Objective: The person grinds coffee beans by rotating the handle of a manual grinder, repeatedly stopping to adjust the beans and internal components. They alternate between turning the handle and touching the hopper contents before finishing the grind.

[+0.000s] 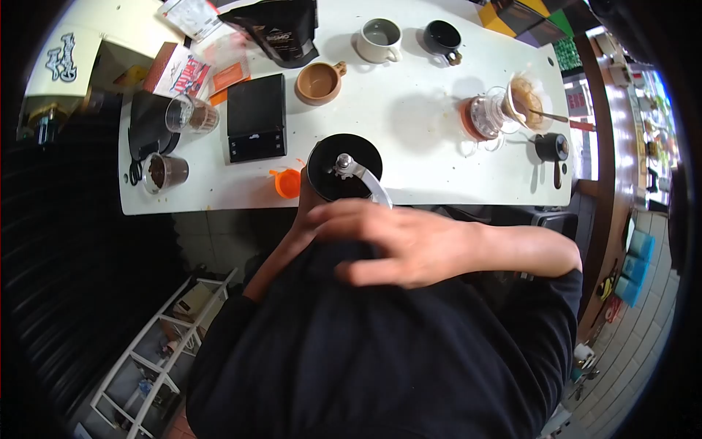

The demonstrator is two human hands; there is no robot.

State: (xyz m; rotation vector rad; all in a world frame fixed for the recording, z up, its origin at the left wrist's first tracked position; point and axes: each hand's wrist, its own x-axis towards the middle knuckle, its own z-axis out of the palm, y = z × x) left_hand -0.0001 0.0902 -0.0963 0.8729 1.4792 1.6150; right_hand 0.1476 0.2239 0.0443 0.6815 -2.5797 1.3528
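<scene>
A hand coffee grinder (329, 172) with a round black top stands upright at the table's front edge, close to my body. My left hand (306, 201) is wrapped round its side, its fingers mostly hidden behind the grinder. From the centre of the top runs a silver crank handle (371, 181), angled toward me. My right hand (398, 238) lies over the outer end of this crank, fingers curved and slightly blurred; the knob is hidden beneath it. Just left of the grinder is a small orange cup (287, 184). Beyond that lies a black scale (256, 121).
A brown cup (319, 83), a white mug (379, 39) and a black cup (442, 36) stand farther back. At right are a glass server (486, 115) and a dripper (523, 102) with a spoon. Two glasses (191, 115) (165, 173) stand left, near a black coffee bag (281, 33).
</scene>
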